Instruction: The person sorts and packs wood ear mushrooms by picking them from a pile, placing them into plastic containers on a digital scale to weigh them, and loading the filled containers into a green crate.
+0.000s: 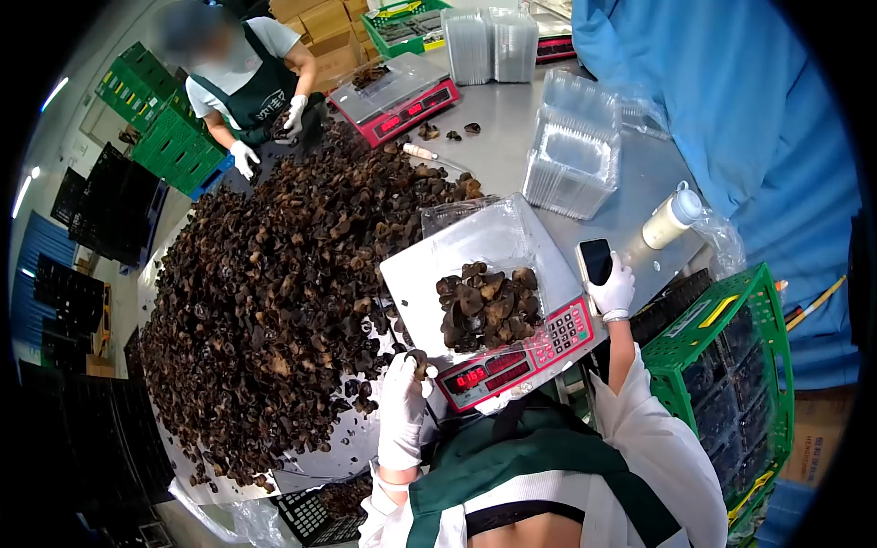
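My left hand (pixel 403 402), in a white glove, is closed around a piece of dark mushroom (pixel 417 363) at the near left corner of a red scale (pixel 475 376). My gloved right hand (pixel 612 288) rests against a phone (pixel 596 262) lying on the table right of the scale; how its fingers close is partly hidden. On the scale's metal plate sits a clear plastic box (pixel 533 245) holding dark mushroom pieces (pixel 487 309). The scale's display is lit red. A large heap of dark mushrooms (pixel 274 310) spreads left of the scale.
Stacked clear boxes (pixel 574 160) and a bottle (pixel 671 217) stand beyond the phone. A green crate (pixel 722 365) is at my right. Across the heap, a person in white gloves (pixel 260 91) handles mushrooms near a second red scale (pixel 395 100).
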The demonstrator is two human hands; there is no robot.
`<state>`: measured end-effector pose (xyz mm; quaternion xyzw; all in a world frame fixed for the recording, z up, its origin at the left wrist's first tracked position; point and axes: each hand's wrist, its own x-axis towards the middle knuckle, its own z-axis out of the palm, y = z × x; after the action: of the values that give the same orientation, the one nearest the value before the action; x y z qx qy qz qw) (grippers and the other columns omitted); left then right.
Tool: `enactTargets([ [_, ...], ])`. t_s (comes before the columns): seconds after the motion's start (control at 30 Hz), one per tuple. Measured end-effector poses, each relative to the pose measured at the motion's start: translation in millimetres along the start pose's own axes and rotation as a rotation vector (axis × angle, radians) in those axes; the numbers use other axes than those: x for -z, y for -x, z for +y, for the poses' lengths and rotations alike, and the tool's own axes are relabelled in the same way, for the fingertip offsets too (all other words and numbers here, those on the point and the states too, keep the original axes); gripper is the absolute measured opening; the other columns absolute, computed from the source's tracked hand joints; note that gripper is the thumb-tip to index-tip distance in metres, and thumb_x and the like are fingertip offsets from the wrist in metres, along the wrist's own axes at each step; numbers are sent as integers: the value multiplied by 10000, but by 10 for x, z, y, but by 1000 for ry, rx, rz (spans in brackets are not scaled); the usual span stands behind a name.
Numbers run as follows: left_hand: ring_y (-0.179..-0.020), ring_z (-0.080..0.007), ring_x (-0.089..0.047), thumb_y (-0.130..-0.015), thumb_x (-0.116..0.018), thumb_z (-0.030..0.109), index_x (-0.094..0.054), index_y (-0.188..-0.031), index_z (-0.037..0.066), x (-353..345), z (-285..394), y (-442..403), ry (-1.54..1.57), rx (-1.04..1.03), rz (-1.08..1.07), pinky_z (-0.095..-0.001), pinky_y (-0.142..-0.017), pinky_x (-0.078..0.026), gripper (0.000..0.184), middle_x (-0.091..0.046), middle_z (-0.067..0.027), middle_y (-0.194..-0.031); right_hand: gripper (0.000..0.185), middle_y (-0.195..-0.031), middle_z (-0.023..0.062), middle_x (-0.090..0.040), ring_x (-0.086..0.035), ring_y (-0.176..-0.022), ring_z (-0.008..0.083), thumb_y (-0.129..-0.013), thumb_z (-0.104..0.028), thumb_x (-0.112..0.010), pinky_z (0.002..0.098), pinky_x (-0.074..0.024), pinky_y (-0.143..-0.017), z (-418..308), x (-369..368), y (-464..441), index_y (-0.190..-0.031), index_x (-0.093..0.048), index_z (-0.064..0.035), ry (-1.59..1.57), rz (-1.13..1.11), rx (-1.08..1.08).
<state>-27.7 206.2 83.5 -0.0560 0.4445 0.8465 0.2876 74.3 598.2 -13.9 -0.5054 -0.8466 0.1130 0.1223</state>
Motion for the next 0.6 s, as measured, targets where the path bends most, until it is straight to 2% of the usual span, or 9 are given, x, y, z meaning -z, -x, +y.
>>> enactTargets([
  [0.1,-767,-133,-572,-935,-544,132,-573,-996,25,-165,86,72,52,20,-8,-248,-642,-430,126,-604,-34,-885,897,-1053,174,-534,-517,-1006,370,-556,-341,-803,498,-445,-832,117,-53,35,-1342,-422,-137,-14,22,109],
  [0.17,-775,-138,-568,-929,-548,137,-553,-1002,21,-147,90,68,-86,-51,-65,-246,-644,-429,137,-601,-44,-883,911,-1048,171,-537,-522,-989,366,-555,-343,-807,495,-437,-827,189,-94,113,-1349,-412,-137,-91,157,246],
  [0.33,-826,-126,-552,-879,-630,230,-556,-1038,49,-18,125,82,-141,-104,37,-238,-675,-445,252,-586,-35,-929,913,-1057,158,-537,-526,-977,359,-563,-343,-815,479,-430,-840,46,72,250,-1353,-407,-137,-68,51,126],
  [0.47,-850,-136,-557,-883,-627,199,-563,-1013,55,76,99,115,-122,-109,111,-244,-713,-447,204,-569,-20,-887,892,-1055,136,-522,-519,-974,345,-569,-336,-819,459,-440,-812,74,46,256,-1342,-417,-144,-65,14,139],
  [0.6,-967,-155,-604,-902,-614,174,-603,-1111,88,378,54,86,-114,-140,130,-266,-786,-472,226,-646,-15,-1027,868,-1065,125,-515,-513,-991,333,-571,-354,-814,452,-443,-823,42,81,244,-1325,-433,-155,-41,-35,101],
])
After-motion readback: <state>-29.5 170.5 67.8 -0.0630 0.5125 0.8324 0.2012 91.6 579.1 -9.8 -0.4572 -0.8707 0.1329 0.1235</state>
